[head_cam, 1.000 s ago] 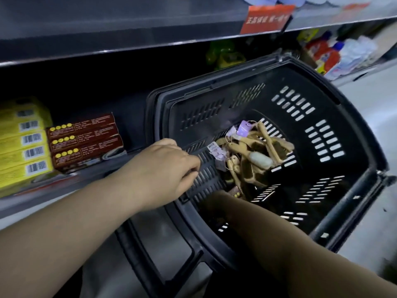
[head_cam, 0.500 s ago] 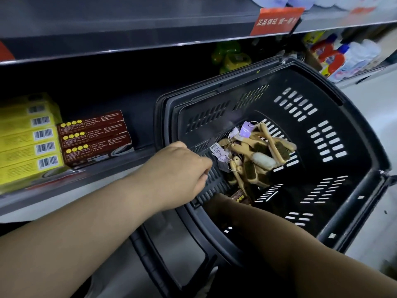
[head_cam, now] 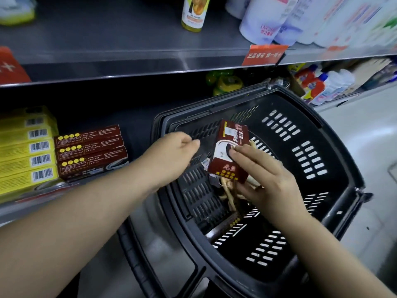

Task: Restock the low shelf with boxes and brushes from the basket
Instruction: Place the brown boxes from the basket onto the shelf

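My right hand [head_cam: 266,181] holds a dark red box [head_cam: 231,153] upright above the black basket [head_cam: 322,190], thumb on its front face and fingers behind it. Wooden brushes [head_cam: 228,196] with paper tags lie in the basket just below the box, and another dark red box [head_cam: 223,227] rests on the basket floor. My left hand [head_cam: 171,155] hovers at the basket's left rim with loosely curled fingers, holding nothing. On the low shelf [head_cam: 43,191] to the left sit a stack of three matching dark red boxes [head_cam: 90,151] and a stack of yellow boxes [head_cam: 25,151].
A metal shelf [head_cam: 129,67] overhangs the low one and carries a juice bottle [head_cam: 193,11] and white packs [head_cam: 279,20]. Detergent bottles [head_cam: 318,84] stand on the low shelf at right. A red price tag [head_cam: 265,54] hangs from the upper shelf's edge.
My right hand came up out of the basket with a dark red box. My left hand let go of the basket's rim and lifted. The view tilted upward.
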Demonstrator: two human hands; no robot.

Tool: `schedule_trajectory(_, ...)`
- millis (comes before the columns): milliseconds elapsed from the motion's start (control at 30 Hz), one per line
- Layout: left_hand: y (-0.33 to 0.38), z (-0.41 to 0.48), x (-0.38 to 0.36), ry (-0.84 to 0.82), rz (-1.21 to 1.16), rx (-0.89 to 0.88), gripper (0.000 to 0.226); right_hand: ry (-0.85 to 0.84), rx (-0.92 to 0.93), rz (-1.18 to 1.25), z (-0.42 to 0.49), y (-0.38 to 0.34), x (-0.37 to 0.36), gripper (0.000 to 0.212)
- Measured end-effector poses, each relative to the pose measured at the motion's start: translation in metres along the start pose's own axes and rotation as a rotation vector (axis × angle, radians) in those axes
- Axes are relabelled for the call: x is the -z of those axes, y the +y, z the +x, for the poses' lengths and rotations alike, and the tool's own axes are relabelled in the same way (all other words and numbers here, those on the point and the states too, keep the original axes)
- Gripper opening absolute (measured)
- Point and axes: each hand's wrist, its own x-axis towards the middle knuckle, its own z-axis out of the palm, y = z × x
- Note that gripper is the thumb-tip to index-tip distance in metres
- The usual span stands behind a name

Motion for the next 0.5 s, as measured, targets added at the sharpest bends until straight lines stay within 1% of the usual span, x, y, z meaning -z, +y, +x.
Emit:
schedule_trajectory(67, 0.008, -0.004, -0.002, -0.122, -0.357, 0.19, 0.032, 0.072, 0.098, 0.067, -0.004, -0.012, -0.002, 0.044)
schedule_trajectory(100, 0.01, -0.007, -0.003, -0.173, -0.486, 0.243, 0.032, 0.078, 0.132, 0.106, -0.005, -0.017, -0.005, 0.04)
schedule_trajectory(133, 0.011, -0.009, -0.003, -0.2, -0.543, 0.263, 0.032, 0.074, 0.165, 0.133, -0.006, -0.021, -0.008, 0.039)
schedule_trajectory(200, 0.01, -0.011, -0.002, -0.195, -0.557, 0.258, 0.026, 0.056, 0.205, 0.16, -0.008, -0.023, -0.015, 0.041)
schedule_trajectory(267, 0.007, -0.011, 0.002, -0.15, -0.518, 0.245, 0.019, 0.048, 0.202, 0.19, -0.009, -0.021, -0.023, 0.046)
schedule_trajectory(300, 0.005, -0.01, 0.003, -0.113, -0.471, 0.24, 0.018, 0.029, 0.156, 0.21, -0.008, -0.017, -0.028, 0.052)
schedule_trajectory(333, 0.003, -0.009, 0.005, -0.073, -0.411, 0.233, 0.02, -0.008, 0.059, 0.206, -0.007, -0.012, -0.034, 0.058)
schedule_trajectory(367, 0.001, -0.008, 0.007, -0.04, -0.355, 0.226, 0.022, -0.087, -0.085, 0.183, -0.005, -0.006, -0.04, 0.065)
schedule_trajectory(400, -0.001, -0.007, 0.009, -0.018, -0.32, 0.22, 0.025, -0.228, -0.257, 0.14, -0.003, 0.0, -0.049, 0.069)
schedule_trajectory(433, -0.002, -0.007, 0.011, -0.008, -0.304, 0.217, 0.027, -0.42, -0.413, 0.103, -0.001, 0.01, -0.061, 0.067)
schedule_trajectory(467, -0.003, -0.007, 0.012, -0.008, -0.296, 0.214, 0.028, -0.666, -0.527, 0.037, -0.001, 0.022, -0.075, 0.061)
schedule_trajectory(500, -0.004, -0.008, 0.014, -0.012, -0.286, 0.21, 0.029, -0.931, -0.597, -0.034, -0.002, 0.031, -0.086, 0.054)
